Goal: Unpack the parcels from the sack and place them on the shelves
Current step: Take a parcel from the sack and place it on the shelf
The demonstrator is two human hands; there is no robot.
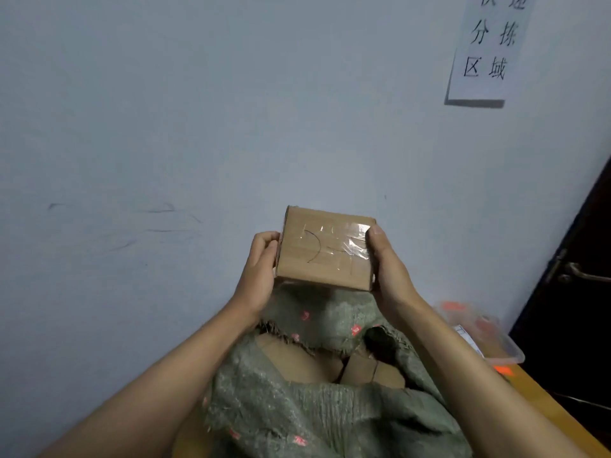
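A small brown cardboard parcel [325,249] with clear tape and a pen mark on its top is held up in front of the wall, above the sack. My left hand [259,272] grips its left side and my right hand [385,269] grips its right side, thumb on the taped top. Below lies the grey-green woven sack [297,408] with its mouth open. More brown parcels [330,365] show inside the opening. No shelf is in view.
A pale wall fills the view ahead, with a paper sign [489,51] at the upper right. A clear plastic tub [489,335] sits on a wooden table [545,414] at the right. A dark door [575,276] with a handle stands at the far right.
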